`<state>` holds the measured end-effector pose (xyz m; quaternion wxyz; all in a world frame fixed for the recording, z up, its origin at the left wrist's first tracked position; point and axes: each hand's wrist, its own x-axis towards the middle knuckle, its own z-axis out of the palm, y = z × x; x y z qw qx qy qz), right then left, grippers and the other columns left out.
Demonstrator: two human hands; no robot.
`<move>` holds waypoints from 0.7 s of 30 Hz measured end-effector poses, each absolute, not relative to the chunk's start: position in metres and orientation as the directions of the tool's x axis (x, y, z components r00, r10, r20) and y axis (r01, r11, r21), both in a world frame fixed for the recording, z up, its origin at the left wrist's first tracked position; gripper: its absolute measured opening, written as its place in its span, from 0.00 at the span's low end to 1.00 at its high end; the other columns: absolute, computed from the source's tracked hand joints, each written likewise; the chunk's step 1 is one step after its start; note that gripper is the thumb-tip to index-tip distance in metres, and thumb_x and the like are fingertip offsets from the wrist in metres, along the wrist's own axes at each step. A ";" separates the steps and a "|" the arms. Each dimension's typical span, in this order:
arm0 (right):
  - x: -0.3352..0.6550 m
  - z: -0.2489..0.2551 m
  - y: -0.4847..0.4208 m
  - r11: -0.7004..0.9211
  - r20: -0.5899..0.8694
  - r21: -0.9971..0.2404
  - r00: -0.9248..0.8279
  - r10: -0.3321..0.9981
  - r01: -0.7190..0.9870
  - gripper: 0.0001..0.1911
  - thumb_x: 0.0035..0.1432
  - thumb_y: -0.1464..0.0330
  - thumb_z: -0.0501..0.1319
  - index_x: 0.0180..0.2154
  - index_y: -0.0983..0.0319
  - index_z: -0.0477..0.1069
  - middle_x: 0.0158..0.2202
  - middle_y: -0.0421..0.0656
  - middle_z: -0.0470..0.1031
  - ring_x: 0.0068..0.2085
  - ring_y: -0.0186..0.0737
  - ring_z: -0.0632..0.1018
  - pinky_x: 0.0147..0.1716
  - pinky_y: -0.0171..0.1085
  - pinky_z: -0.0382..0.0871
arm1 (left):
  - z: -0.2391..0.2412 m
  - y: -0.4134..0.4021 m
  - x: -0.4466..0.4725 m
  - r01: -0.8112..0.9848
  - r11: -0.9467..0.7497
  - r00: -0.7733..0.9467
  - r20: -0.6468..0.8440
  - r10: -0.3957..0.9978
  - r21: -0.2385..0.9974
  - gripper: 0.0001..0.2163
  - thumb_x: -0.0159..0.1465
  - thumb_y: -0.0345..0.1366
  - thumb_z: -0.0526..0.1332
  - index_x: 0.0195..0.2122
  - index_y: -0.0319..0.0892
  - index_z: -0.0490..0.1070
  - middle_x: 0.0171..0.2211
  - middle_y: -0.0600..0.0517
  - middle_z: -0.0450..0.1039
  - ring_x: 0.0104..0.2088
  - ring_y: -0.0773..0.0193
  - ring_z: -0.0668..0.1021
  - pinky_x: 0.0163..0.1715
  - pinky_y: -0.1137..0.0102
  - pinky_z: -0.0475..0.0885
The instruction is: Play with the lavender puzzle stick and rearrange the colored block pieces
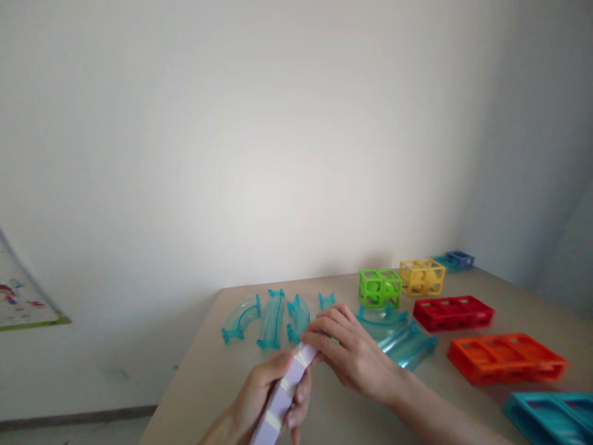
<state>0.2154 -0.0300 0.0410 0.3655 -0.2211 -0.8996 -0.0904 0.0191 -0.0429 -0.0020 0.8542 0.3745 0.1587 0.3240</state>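
My left hand (pixel 266 389) is closed around a pale lilac stack of flat pieces (pixel 285 392) bound by several pale rubber bands, held tilted above the table's near edge. My right hand (pixel 349 352) touches the upper end of that stack with its fingertips pinched at a band. Just behind my hands lie several clear teal curved and straight track pieces (pixel 271 318) on the tan table (pixel 208 377).
Green cube frames (pixel 380 287) and yellow cube frames (pixel 421 276) stand at the back. Red (pixel 453 312), orange (pixel 504 357) and teal (pixel 551 417) flat frames lie on the right. A small blue frame (pixel 460 259) sits in the far corner. A white wall is behind; a poster (pixel 21 296) leans at left.
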 end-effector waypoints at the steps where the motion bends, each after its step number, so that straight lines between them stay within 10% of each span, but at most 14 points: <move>1: 0.215 0.040 -0.030 0.881 0.706 -0.005 -0.622 0.338 0.474 0.12 0.63 0.73 0.56 0.48 0.64 0.68 0.42 0.48 0.74 0.43 0.43 0.70 0.42 0.44 0.60 | -0.001 -0.043 0.019 -0.469 0.495 0.720 -0.008 0.694 0.731 0.18 0.64 0.47 0.53 0.32 0.36 0.70 0.22 0.54 0.65 0.14 0.73 0.67 0.13 0.75 0.71; 7: 0.216 0.038 -0.030 0.884 0.741 0.021 -0.601 0.300 0.467 0.13 0.64 0.74 0.54 0.50 0.63 0.68 0.43 0.47 0.75 0.45 0.41 0.70 0.48 0.46 0.59 | 0.006 -0.041 0.015 -0.361 0.573 0.830 -0.027 0.558 0.736 0.22 0.66 0.48 0.49 0.25 0.34 0.68 0.14 0.56 0.61 0.08 0.73 0.66 0.07 0.80 0.59; 16: 0.220 0.039 -0.029 0.874 0.677 -0.004 -0.641 0.360 0.486 0.23 0.59 0.78 0.53 0.54 0.53 0.67 0.53 0.44 0.69 0.59 0.48 0.62 0.60 0.58 0.47 | 0.010 -0.051 0.016 -0.281 0.478 0.613 -0.228 0.756 0.832 0.12 0.62 0.43 0.58 0.41 0.42 0.62 0.19 0.55 0.70 0.10 0.67 0.72 0.08 0.78 0.62; 21: 0.206 0.023 -0.031 0.651 0.702 -0.611 -0.072 0.709 0.451 0.18 0.63 0.69 0.54 0.55 0.60 0.63 0.41 0.47 0.70 0.35 0.38 0.74 0.34 0.38 0.70 | 0.013 -0.053 0.021 -0.243 0.221 0.551 -0.053 0.833 0.944 0.14 0.58 0.40 0.64 0.35 0.44 0.58 0.20 0.58 0.70 0.12 0.67 0.73 0.09 0.78 0.61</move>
